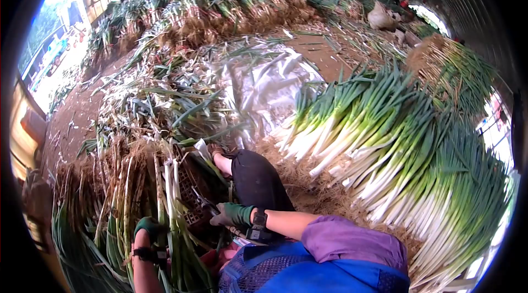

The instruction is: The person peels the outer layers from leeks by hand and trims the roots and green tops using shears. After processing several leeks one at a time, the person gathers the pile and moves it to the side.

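Observation:
My right hand (234,214), in a green and grey glove, is closed around a slim dark tool (203,200) whose tip points up and left. Its exact kind is not clear. My left hand (148,228), in a dark green glove, is down among unpeeled long green onions (118,183) that stand roots up. Its fingers are hidden, so I cannot see whether they grip a stalk. Just right of it rise a few paler green onion stalks (174,183). A dark plastic crate (192,217) sits between the two hands.
Clean white-stemmed green onions (374,150) lie in a long row on my right. Peeled leaf scraps (165,95) and a white sheet (269,84) cover ground ahead. Big piles of rooted onions (220,12) stand behind, with another bundle (451,67) far right. My bent knee (256,180) is in the middle.

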Demonstrator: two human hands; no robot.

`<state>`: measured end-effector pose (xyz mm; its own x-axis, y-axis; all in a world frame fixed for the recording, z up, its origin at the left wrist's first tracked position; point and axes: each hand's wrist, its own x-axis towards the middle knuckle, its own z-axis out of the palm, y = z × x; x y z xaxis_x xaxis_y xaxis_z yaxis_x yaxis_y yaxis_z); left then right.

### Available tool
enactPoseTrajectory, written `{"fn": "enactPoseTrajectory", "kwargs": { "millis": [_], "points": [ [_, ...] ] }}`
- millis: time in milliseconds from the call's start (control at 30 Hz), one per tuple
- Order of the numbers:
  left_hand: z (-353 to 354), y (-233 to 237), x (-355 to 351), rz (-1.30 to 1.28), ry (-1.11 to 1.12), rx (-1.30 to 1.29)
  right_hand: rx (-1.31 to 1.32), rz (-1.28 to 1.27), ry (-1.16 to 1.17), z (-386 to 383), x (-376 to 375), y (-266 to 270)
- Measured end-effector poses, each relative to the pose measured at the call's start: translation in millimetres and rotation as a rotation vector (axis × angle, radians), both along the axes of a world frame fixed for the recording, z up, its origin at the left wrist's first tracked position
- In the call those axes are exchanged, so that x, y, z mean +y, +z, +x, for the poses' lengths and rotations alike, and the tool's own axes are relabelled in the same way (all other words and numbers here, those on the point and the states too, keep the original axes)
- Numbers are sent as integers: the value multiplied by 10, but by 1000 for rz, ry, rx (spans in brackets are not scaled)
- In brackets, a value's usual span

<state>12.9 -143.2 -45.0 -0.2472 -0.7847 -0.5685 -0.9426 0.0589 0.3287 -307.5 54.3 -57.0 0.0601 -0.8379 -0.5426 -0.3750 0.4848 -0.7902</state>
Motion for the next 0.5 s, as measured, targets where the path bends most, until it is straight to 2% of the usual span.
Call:
{"fn": "enactPoseTrajectory", "kwargs": {
  "millis": [67,133,233,300,333,367,433,500],
  "points": [
    [127,-110,9,-173,-135,-1,-91,13,-4,-16,2,58],
    [-78,359,203,-166,-143,-60,-166,-22,-13,35,39,107],
    [-7,506,36,72,221,480,-231,-105,-51,147,142,211],
    [5,525,26,12,198,495,-248,-116,-51,206,135,248],
    [-38,486,41,-7,200,505,-300,-10,-35,206,110,250],
    [-92,427,22,-27,200,516,-315,-16,-38,249,103,210],
    [49,-99,-153,-14,191,493,-346,-24,-40,360,103,110],
    [97,-484,-92,-77,180,456,-268,-218,81,312,226,491]
  ]
}}
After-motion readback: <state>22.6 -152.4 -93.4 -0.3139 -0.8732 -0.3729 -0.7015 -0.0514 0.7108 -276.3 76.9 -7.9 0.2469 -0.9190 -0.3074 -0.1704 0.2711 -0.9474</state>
